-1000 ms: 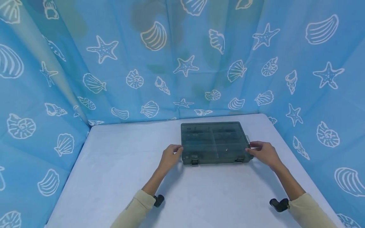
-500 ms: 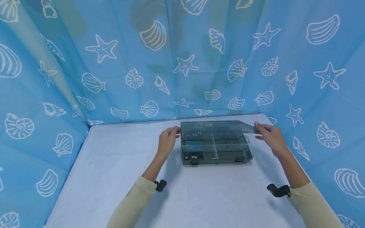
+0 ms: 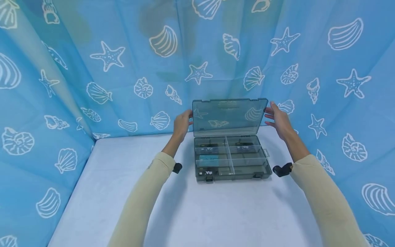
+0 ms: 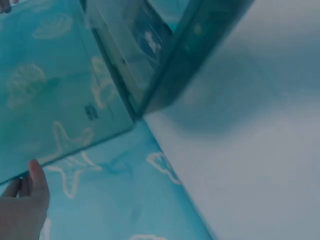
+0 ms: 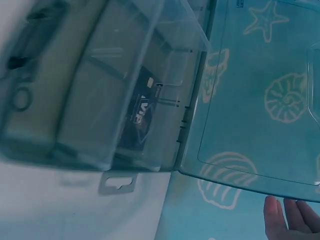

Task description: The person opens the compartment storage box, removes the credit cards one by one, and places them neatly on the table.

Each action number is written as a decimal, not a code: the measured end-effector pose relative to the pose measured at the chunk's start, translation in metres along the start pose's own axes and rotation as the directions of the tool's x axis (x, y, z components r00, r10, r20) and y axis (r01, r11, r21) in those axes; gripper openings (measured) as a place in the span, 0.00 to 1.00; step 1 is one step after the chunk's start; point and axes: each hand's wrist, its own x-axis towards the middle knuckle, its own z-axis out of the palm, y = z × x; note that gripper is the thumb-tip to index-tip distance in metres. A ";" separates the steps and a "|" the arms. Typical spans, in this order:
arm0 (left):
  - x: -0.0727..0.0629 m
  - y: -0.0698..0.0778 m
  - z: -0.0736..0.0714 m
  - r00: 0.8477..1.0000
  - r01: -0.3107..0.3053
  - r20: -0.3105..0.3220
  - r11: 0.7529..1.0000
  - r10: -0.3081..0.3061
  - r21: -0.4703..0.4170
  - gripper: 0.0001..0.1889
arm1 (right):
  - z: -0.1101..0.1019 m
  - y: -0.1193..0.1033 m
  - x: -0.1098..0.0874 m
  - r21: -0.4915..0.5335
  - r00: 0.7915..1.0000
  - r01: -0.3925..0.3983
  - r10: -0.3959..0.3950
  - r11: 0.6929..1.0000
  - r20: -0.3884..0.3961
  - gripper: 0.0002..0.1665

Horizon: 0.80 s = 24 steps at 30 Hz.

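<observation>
A translucent dark plastic compartment box point(image 3: 243, 176) lies unlatched on the white table, its lid point(image 3: 228, 118) raised upright against the curtain side. My left hand point(image 3: 182, 124) is at the lid's left edge; in the left wrist view its thumb point(image 4: 36, 175) overlaps the edge, with other fingers beside it. At the opposite edge, my right hand point(image 3: 281, 121) touches the lid with extended fingers point(image 5: 272, 207). Dark cards marked "Vip" lie in several compartments, one card point(image 3: 208, 173) at front left. A light blue piece point(image 3: 208, 160) sits in the middle left compartment.
A blue shell-patterned curtain point(image 3: 142, 41) surrounds the white table point(image 3: 123, 181) at the back and sides, close behind the raised lid. Clear dividers point(image 3: 229, 154) separate the compartments. A small slotted tab point(image 3: 266, 152) sticks out from the box's right side.
Both hands have moved up and away with the lid, which has swung from flat to upright. The compartments and cards are now uncovered. The box base has stayed in nearly the same place.
</observation>
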 end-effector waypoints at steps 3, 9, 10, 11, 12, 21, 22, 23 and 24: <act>0.008 -0.001 0.000 1.000 0.024 0.020 1.000 -0.024 -0.013 0.29 | 0.004 0.001 0.011 0.052 0.998 -0.011 0.008 0.999 0.055 0.53; 0.013 -0.003 0.000 0.997 0.041 0.064 0.999 -0.040 -0.021 0.31 | 0.011 0.004 0.020 0.101 0.996 -0.042 0.034 0.994 0.077 0.50; 0.012 -0.003 0.000 0.997 0.044 0.066 0.999 -0.043 -0.018 0.32 | 0.011 0.004 0.019 0.095 0.996 -0.040 0.032 0.995 0.081 0.51; 0.011 -0.003 -0.001 0.997 0.047 0.062 0.999 -0.046 -0.011 0.32 | 0.010 0.004 0.018 0.085 0.996 -0.035 0.028 0.996 0.087 0.51; 0.009 -0.003 -0.002 0.997 0.048 0.056 0.999 -0.048 -0.001 0.33 | 0.009 0.004 0.017 0.071 0.996 -0.031 0.025 0.997 0.090 0.51; -0.028 -0.008 -0.002 0.965 0.166 0.210 0.986 -0.157 -0.024 0.27 | -0.015 0.037 -0.016 -0.383 0.976 -0.103 0.168 0.918 0.141 0.39; -0.033 -0.011 -0.001 0.950 0.205 0.246 0.978 -0.193 -0.023 0.27 | -0.016 0.045 -0.021 -0.408 0.968 -0.128 0.203 0.904 0.147 0.38; -0.038 -0.014 0.000 0.930 0.248 0.285 0.968 -0.232 -0.022 0.28 | -0.016 0.053 -0.025 -0.431 0.960 -0.152 0.237 0.890 0.150 0.38; -0.042 -0.016 0.002 0.908 0.288 0.322 0.957 -0.268 -0.015 0.29 | -0.016 0.060 -0.030 -0.439 0.952 -0.177 0.266 0.881 0.151 0.38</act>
